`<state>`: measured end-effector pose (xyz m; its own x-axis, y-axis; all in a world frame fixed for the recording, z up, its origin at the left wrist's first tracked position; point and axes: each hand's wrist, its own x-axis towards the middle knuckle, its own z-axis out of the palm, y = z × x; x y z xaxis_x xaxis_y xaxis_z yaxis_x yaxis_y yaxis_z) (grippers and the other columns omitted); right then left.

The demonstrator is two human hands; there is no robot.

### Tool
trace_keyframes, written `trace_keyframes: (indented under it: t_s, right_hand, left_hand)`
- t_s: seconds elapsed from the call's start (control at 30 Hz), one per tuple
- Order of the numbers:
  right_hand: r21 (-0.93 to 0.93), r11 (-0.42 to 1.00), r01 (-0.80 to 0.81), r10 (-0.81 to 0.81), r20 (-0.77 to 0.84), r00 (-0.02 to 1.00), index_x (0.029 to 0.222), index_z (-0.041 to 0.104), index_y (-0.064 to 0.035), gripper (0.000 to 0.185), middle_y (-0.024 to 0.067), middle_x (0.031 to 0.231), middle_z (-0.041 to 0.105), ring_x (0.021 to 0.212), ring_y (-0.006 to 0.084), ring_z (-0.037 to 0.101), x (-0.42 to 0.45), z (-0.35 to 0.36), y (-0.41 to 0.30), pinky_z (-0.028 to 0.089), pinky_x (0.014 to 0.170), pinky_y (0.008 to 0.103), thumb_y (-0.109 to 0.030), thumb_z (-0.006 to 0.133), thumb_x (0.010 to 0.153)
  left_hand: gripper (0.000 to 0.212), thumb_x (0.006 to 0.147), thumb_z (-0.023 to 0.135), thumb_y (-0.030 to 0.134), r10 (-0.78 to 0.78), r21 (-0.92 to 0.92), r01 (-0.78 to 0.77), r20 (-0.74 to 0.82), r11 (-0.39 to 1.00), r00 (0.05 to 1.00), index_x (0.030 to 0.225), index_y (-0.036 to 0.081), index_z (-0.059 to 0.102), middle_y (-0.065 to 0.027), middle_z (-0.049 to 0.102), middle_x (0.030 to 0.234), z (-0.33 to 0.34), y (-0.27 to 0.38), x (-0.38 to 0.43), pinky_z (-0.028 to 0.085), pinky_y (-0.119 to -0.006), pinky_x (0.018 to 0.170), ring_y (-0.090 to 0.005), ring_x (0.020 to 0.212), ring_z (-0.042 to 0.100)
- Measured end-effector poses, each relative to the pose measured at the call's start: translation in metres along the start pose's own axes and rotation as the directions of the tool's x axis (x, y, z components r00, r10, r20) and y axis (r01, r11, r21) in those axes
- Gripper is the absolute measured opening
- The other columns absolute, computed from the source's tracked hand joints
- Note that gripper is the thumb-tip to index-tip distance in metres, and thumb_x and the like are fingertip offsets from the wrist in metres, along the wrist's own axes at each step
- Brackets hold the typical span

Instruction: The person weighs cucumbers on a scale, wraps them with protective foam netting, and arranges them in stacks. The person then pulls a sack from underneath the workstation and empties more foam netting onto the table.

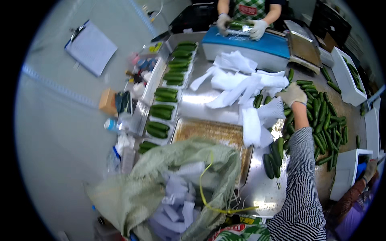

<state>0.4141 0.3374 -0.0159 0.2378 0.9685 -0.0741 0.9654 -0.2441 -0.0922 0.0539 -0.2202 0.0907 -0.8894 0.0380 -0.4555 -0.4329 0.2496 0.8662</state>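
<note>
My right hand (292, 94), in a pale work glove with a striped sleeve behind it, reaches over the upper left of a large pile of cucumbers (322, 116). Its fingers are beside white foam net sleeves (273, 107); whether they grip anything is unclear. My left hand is out of view. More white foam sleeves (235, 81) lie heaped on the steel table (196, 104). Several loose cucumbers (274, 158) rest nearer me. An open woven sack (187, 150) holding white foam pieces stands close in front, a yellow tie across it.
A metal tray (208, 129) lies partly under the sack. Packed cucumber trays (162, 111) line the left edge. A co-worker's gloved hands hold a cucumber pack above a blue-topped wrapping station (244, 43). White boxes (346, 75) stand at right, near another person's gloved hand.
</note>
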Motion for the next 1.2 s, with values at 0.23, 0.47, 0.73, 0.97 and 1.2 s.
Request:
trace_keyframes:
  t_s: [0.23, 0.47, 0.73, 0.97, 1.2]
  right_hand:
    - [0.787, 0.490, 0.374, -0.550, -0.053, 0.833, 0.125, 0.060, -0.0053, 0.044, 0.0140, 0.112, 0.066, 0.100, 0.0224, 0.064, -0.184, -0.075, -0.092, 0.050, 0.090, 0.0347, -0.022, 0.069, 0.085]
    - [0.682, -0.085, 0.727, -0.755, 0.432, -0.493, 0.124, 0.058, 0.0003, 0.052, 0.0238, 0.117, 0.063, 0.104, 0.0374, 0.063, -0.420, -0.016, -0.192, 0.052, 0.085, 0.0421, -0.033, 0.062, 0.083]
    - [0.931, 0.161, 0.327, -0.909, 0.269, -0.318, 0.116, 0.064, -0.0012, 0.065, 0.0218, 0.098, 0.068, 0.104, 0.0346, 0.063, -0.528, 0.075, -0.168, 0.048, 0.093, 0.0398, -0.048, 0.071, 0.071]
    - [0.963, 0.214, 0.162, -0.913, 0.257, -0.318, 0.119, 0.061, -0.0011, 0.068, 0.0217, 0.103, 0.066, 0.106, 0.0347, 0.062, -0.542, 0.090, -0.147, 0.046, 0.095, 0.0402, -0.048, 0.072, 0.070]
    - [0.971, 0.232, 0.065, -0.903, 0.240, -0.356, 0.122, 0.059, -0.0009, 0.071, 0.0215, 0.108, 0.064, 0.109, 0.0348, 0.060, -0.542, 0.095, -0.139, 0.045, 0.097, 0.0407, -0.048, 0.073, 0.070]
  left_hand:
    - [0.057, 0.102, 0.042, 0.040, 0.143, -0.329, -0.045, 0.280, 0.943, 0.949, 0.144, 0.001, 0.040, -0.0137, 0.050, 0.141, -0.033, -0.037, 0.027, 0.038, -0.037, 0.107, -0.0265, 0.126, 0.050]
    - [0.052, 0.104, 0.040, 0.036, 0.296, -0.435, -0.059, 0.500, 0.898, 0.814, 0.139, -0.002, 0.047, -0.0137, 0.057, 0.133, -0.010, -0.017, -0.010, 0.043, -0.033, 0.101, -0.0243, 0.118, 0.056]
    - [0.049, 0.103, 0.040, 0.034, 0.157, -0.166, -0.092, 0.430, 0.982, 0.889, 0.136, -0.002, 0.049, -0.0169, 0.058, 0.129, -0.029, -0.060, -0.002, 0.044, -0.035, 0.100, -0.0264, 0.112, 0.058]
    - [0.049, 0.104, 0.039, 0.033, 0.132, -0.137, -0.104, 0.219, 0.985, 0.967, 0.137, -0.003, 0.048, -0.0173, 0.056, 0.131, -0.018, -0.051, -0.003, 0.043, -0.037, 0.101, -0.0275, 0.114, 0.057]
    - [0.050, 0.104, 0.037, 0.032, 0.136, -0.121, -0.124, 0.098, 0.985, 0.986, 0.138, -0.003, 0.047, -0.0176, 0.054, 0.134, -0.020, -0.033, -0.013, 0.042, -0.038, 0.102, -0.0287, 0.116, 0.055]
